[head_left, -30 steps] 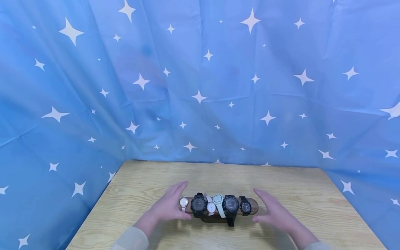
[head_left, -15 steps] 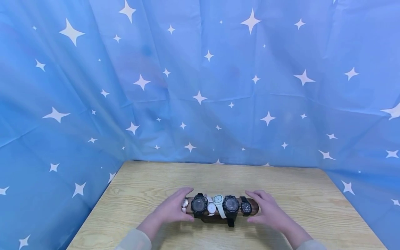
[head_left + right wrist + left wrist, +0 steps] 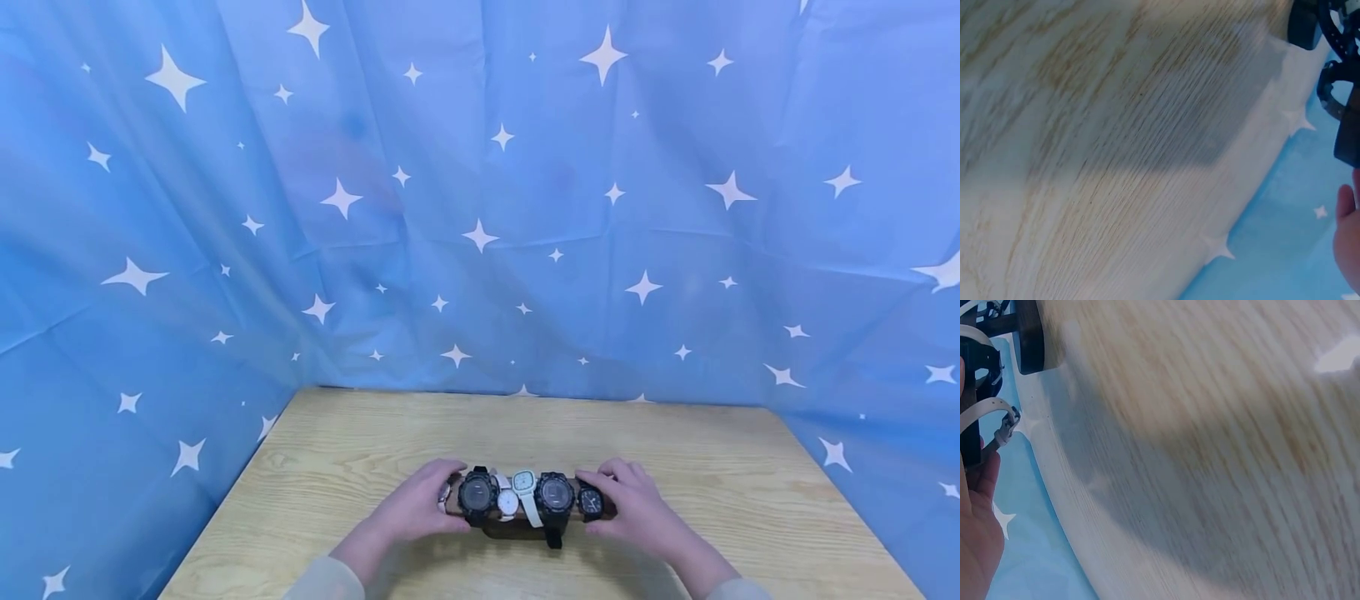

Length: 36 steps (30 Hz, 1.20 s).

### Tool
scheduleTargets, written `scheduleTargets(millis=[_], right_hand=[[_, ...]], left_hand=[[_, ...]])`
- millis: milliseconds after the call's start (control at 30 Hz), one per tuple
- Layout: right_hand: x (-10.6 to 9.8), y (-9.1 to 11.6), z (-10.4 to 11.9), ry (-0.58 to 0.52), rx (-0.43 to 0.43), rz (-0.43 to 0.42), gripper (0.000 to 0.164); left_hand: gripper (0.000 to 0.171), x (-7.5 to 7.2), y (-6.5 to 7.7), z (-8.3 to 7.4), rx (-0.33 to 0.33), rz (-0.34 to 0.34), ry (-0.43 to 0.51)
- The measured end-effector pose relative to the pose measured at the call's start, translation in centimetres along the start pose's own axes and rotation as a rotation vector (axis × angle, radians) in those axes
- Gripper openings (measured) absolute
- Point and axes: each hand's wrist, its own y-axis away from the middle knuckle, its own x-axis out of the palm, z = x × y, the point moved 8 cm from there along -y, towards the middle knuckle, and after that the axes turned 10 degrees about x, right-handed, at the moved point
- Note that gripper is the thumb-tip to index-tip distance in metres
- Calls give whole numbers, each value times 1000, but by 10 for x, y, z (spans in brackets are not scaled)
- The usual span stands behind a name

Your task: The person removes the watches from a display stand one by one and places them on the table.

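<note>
- The left hand (image 3: 422,507) is partly closed, thumb and fingers curled round the left end of a dark watch stand (image 3: 512,528).
- The right hand (image 3: 628,507) likewise curls round the stand's right end.
- The stand is on the near part of the wood-grain table (image 3: 757,492), between the hands.
- Six watches sit side by side along its bar: a small pale-strapped watch (image 3: 444,495), partly covered by the left hand; a large black watch; a white watch (image 3: 507,502); a mint-green watch (image 3: 524,481); another large black one; and a square black watch (image 3: 591,502) beside the right fingers.
- Blue cloth (image 3: 555,192) with white stars hangs behind.
</note>
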Motion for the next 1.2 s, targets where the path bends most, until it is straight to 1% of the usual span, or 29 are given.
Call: scheduleTargets(millis=[100,267,333,467,600,700,900,1000,1200], right_hand=[[-1,0,3,15,-17,-8,68],[1,-1,2,15,5,19,67],[2,-2,1,17,12,33,67],[2,-2,0,30,6,49,67],[0,-2,1,41,-1,50,66],[-1,-3,3,64,-10,49,65],[0,-3,12,134,-54,14,68],[1,-2,12,134,-56,0,67],[-4,2,9,112,-99,-85,62]], left_hand=[[90,2,0,-1,-2,-3,13],[101,8,-3,-4,5,-12,18],[103,9,-4,-6,13,-26,19],[98,8,-5,-9,27,-57,6],[88,8,-5,-10,35,-68,-20],[82,8,-5,-9,32,-65,-19],[79,7,-4,-9,26,-64,-22],[80,8,-4,-8,20,-57,-22],[81,9,-3,-9,22,-49,-23]])
